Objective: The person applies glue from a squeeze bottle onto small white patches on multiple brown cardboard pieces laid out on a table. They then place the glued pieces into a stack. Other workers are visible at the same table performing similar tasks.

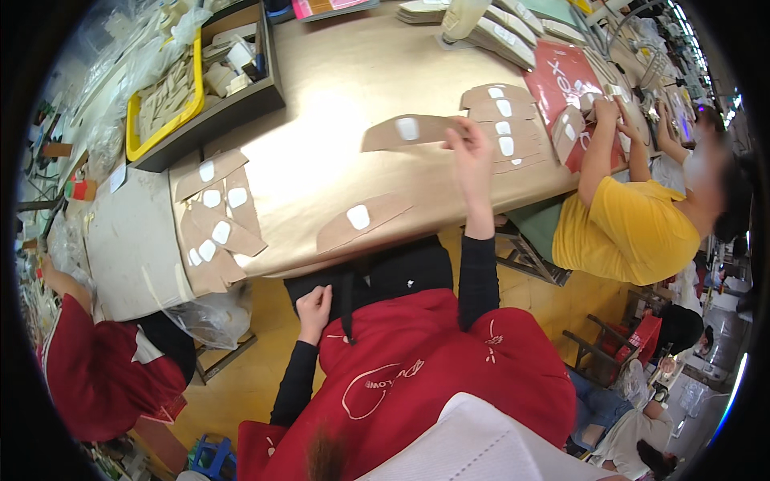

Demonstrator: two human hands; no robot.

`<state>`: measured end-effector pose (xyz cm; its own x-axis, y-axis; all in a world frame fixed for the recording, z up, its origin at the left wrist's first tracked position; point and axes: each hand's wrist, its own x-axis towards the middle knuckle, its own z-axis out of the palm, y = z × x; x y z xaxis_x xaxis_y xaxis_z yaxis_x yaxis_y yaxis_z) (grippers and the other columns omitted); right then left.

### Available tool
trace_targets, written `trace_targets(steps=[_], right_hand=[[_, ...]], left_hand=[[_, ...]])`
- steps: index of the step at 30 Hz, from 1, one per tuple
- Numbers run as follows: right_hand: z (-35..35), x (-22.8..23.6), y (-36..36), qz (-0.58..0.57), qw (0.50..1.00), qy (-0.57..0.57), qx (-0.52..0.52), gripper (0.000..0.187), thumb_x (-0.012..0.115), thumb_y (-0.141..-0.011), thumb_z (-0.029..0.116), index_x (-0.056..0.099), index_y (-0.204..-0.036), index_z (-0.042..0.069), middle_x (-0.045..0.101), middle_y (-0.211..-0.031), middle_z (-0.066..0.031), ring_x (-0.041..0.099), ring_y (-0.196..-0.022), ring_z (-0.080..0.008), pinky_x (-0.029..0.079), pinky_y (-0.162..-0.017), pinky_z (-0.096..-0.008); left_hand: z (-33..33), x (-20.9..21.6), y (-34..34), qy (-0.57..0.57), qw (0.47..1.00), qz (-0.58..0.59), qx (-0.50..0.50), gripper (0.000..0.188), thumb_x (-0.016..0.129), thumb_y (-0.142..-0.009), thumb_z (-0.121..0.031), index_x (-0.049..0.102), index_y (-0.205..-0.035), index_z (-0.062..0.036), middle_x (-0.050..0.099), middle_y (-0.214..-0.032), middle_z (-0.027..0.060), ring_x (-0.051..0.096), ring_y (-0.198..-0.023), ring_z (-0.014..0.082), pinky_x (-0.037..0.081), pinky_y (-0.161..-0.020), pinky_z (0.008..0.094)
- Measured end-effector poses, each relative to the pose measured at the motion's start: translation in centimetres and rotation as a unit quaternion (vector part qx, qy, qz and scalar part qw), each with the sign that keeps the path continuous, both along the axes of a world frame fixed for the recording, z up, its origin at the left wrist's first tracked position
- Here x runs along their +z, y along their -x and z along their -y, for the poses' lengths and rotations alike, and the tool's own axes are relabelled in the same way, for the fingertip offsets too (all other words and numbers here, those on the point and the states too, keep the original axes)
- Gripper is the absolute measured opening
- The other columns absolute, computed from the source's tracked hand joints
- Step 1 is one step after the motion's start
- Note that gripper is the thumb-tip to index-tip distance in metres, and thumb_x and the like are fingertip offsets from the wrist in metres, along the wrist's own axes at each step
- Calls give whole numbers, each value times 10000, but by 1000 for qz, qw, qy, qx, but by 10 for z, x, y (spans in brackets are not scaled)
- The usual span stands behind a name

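Observation:
My right hand (pixel 472 152) is over the table and pinches the right end of a curved brown fabric piece (pixel 435 131) with a white patch in its middle. A similar brown piece (pixel 383 213), also with a white patch, lies nearer the table's front edge. My left hand (pixel 314 309) rests by my lap, below the table edge, fingers curled closed with nothing visible in them. To the right of the held piece, several patched brown pieces (pixel 517 128) lie in an overlapping row. More of them form a loose pile (pixel 216 210) at the left.
A dark box (pixel 277 72) and a yellow-rimmed tray (pixel 132 132) hold small parts at the far left. Shoe-shaped stacks (pixel 497 40) stand at the back right, beside a red sheet (pixel 553 68). A person in yellow (pixel 634 228) works at my right; another in red (pixel 112 361) is at left.

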<state>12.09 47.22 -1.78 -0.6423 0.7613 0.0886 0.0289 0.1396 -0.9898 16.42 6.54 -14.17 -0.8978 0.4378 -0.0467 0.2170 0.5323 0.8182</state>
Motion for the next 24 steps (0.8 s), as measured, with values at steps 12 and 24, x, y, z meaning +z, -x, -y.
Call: trace_targets(steps=[12,24], right_hand=[[-118,85,-65,43,919,-320,-227,492,674,-913,113,503,-1365,15,619,-1020,-74,599,-832,-95,460,-709,-210],[68,266,-37,-449,719,-85,524,544,596,-974,325,473,-1361,-37,571,-1234,-206,595,-958,-201,495,-759,-294]], left_hand=[[4,-6,-1,18,1000,7,-12,291,661,-920,-132,582,-670,-5,492,-508,121,502,-423,214,368,-437,331],[2,2,-2,8,999,-41,-21,300,657,-916,-167,572,-669,-19,508,-555,164,549,-472,311,380,-452,388]])
